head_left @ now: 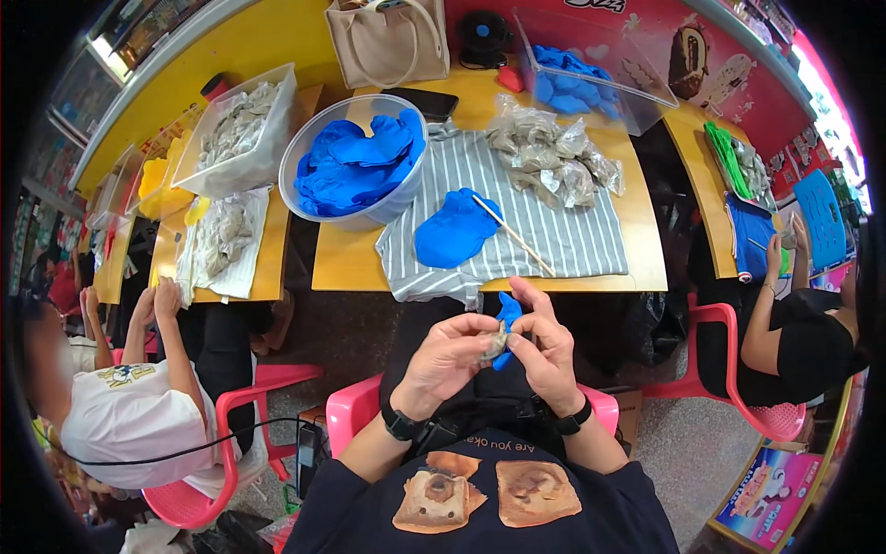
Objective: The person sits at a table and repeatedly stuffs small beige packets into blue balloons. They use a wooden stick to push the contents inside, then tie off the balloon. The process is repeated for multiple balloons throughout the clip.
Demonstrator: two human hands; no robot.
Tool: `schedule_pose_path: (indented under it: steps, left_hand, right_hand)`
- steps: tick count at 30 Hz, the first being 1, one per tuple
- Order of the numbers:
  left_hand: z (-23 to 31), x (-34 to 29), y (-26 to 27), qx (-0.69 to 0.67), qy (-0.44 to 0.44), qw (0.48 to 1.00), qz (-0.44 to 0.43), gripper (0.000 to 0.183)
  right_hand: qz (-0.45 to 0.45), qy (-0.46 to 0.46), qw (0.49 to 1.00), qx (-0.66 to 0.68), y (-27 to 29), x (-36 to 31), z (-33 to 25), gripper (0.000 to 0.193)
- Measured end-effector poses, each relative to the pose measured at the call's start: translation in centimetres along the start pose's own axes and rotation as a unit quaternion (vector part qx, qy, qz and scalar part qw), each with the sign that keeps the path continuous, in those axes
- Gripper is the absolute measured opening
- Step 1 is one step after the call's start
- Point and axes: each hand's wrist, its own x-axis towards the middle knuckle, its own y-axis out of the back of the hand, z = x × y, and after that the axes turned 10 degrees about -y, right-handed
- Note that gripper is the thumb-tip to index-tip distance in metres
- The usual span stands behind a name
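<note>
Above my lap, both hands are closed in a pinch around a small grey crumpled piece [496,345] and a soft blue piece [508,308]. My left hand [448,358] grips the grey piece from the left. My right hand [546,349] pinches where grey and blue meet, its index finger raised. Blue material shows above and below the fingertips; the rest is hidden by them. Beyond my hands, a flat blue piece [450,231] lies on a grey striped cloth [581,245], with a thin wooden stick [513,236] resting partly across it.
A clear tub [293,189] of blue pieces stands left of the cloth. Several bagged grey bundles [554,152] are piled at right. Behind them are a clear bin [637,92], a black fan [484,37] and a beige bag [388,46]. People sit at tables on both sides.
</note>
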Motion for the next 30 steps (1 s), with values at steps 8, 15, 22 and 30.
schedule_pose_path:
  steps: [8, 15, 22, 30]
  left_hand:
    - [0.2, 0.6, 0.0, -0.014, 0.074, 0.997, -0.02, 0.034]
    - [0.1, 0.4, -2.1, 0.239, -0.073, 0.967, 0.059, 0.029]
    - [-0.8, 0.6, -1.1, 0.408, -0.087, 0.908, 0.042, 0.033]
    - [-1.1, 1.7, -0.4, 0.428, -0.057, 0.901, -0.03, 0.031]
  right_hand:
    - [-0.036, 0.02, 0.997, -0.058, 0.3, -0.5, -0.8, 0.006]
    - [0.002, 0.053, 0.985, -0.164, -0.3, -1.4, -1.0, 0.011]
    - [-0.003, 0.109, 0.972, -0.206, -1.1, -1.5, -0.4, 0.015]
    - [-0.005, 0.093, 0.975, -0.204, -0.5, -1.2, 0.1, 0.014]
